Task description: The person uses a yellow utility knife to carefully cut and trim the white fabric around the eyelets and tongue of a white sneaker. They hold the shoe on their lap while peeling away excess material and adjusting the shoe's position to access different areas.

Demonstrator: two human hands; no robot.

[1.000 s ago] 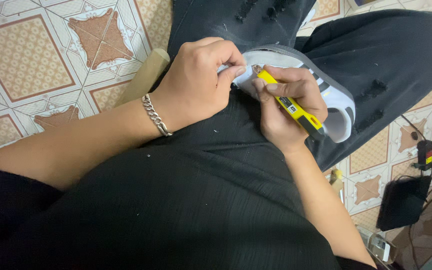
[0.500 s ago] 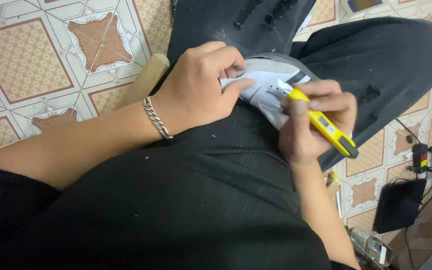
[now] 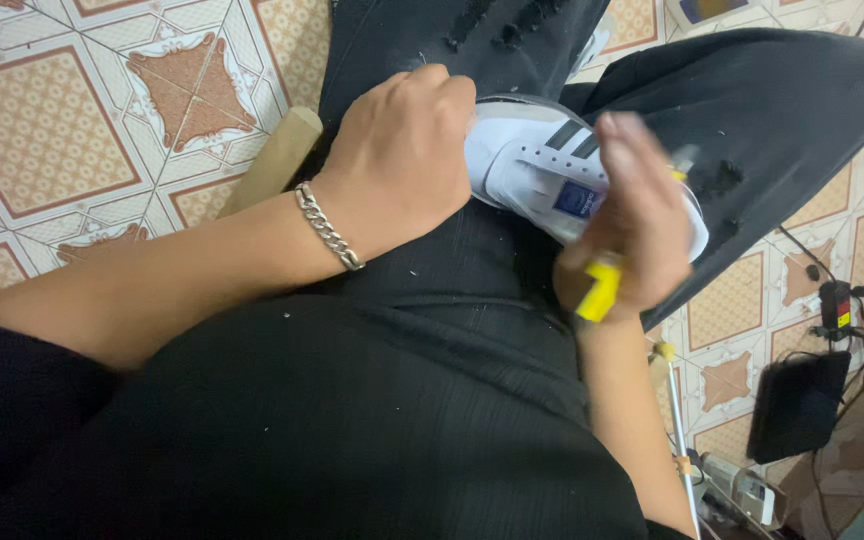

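Note:
A white sneaker point(image 3: 537, 165) with dark stripes and a blue tongue patch rests on my lap, between my black-trousered legs. My left hand point(image 3: 402, 165), a silver chain bracelet on its wrist, grips the shoe's heel end. My right hand point(image 3: 632, 215) is blurred with motion above the shoe's toe side and is closed around a yellow utility knife point(image 3: 600, 288), whose yellow handle end sticks out below the palm. The blade end is hidden by blur and fingers.
A wooden stick point(image 3: 270, 160) lies on the patterned tile floor point(image 3: 72, 130) beside my left leg. At the right are a black box point(image 3: 797, 405), tangled cables with a small adapter point(image 3: 837, 300), and a thin rod point(image 3: 674, 410).
My right hand has lifted the yellow knife off the shoe's edge and turned it downward. The shoe has been rotated so that its striped side and tongue patch now face up.

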